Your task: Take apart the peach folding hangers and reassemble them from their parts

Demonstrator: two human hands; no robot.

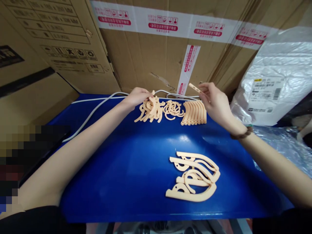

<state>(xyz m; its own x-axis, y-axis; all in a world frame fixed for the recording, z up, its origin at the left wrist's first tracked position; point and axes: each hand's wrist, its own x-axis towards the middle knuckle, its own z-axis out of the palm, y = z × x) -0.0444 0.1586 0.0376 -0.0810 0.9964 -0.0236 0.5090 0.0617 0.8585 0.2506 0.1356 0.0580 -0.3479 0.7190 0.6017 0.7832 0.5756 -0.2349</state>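
Note:
My left hand (137,97) reaches to the far side of the blue table (122,169), its fingers pinched on a small peach plastic piece (153,93) above a loose heap of curved peach parts (151,112). My right hand (214,100) is raised beside it and holds a short flat peach strip with holes (195,87) between the fingertips. Between the hands lie tangled hook-shaped pieces (173,110) and a neat row of curved strips (194,112). Nearer to me sits a pile of larger curved peach parts (193,177).
Taped cardboard boxes (156,48) stand along the back and left. A white cable (92,112) runs across the table's far edge. A white plastic bag with a label (275,78) leans at the right, with clear film (282,146) below it.

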